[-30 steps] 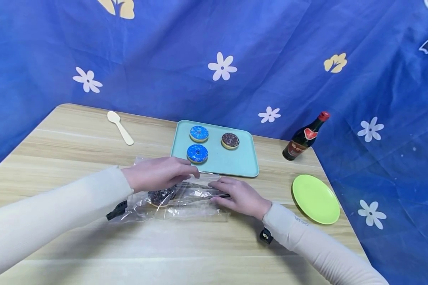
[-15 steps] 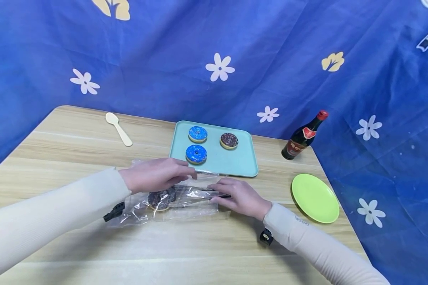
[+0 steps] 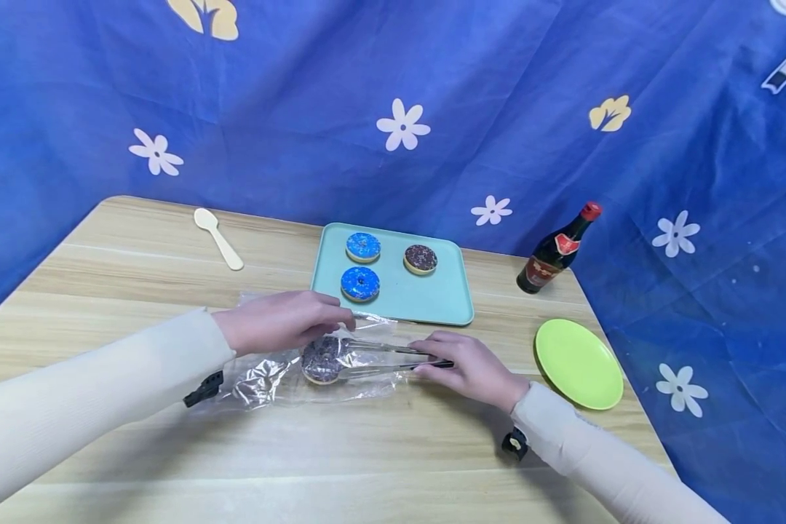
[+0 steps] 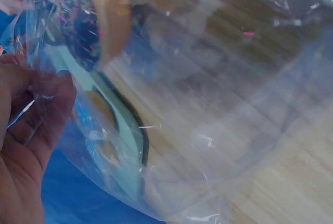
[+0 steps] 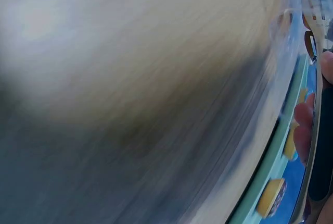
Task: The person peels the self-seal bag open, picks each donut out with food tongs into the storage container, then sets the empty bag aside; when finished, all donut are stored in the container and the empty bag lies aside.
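A clear plastic bag (image 3: 258, 378) lies on the table with a chocolate donut (image 3: 321, 359) inside it. In the left wrist view, colourful sprinkles show on the donut (image 4: 78, 21) through the film. My left hand (image 3: 284, 320) is at the bag's upper edge, and its thumb and fingertips pinch the film. My right hand (image 3: 468, 366) holds metal tongs (image 3: 383, 348) by their dark handles. The tongs reach into the bag from the right, and their tips lie at the donut; whether they grip it I cannot tell. The right wrist view shows the tongs (image 5: 317, 114) at its right edge.
Behind the bag sits a light-blue tray (image 3: 426, 300) with two blue donuts (image 3: 360, 284) and a chocolate one (image 3: 421, 259). A dark bottle (image 3: 553, 255) and a green plate (image 3: 579, 364) stand to the right. A cream spoon (image 3: 219, 239) lies at the back left.
My right hand has moved right with the tongs, and the donut in the bag has shifted right too. My left hand has drifted slightly left, still pinching the film.
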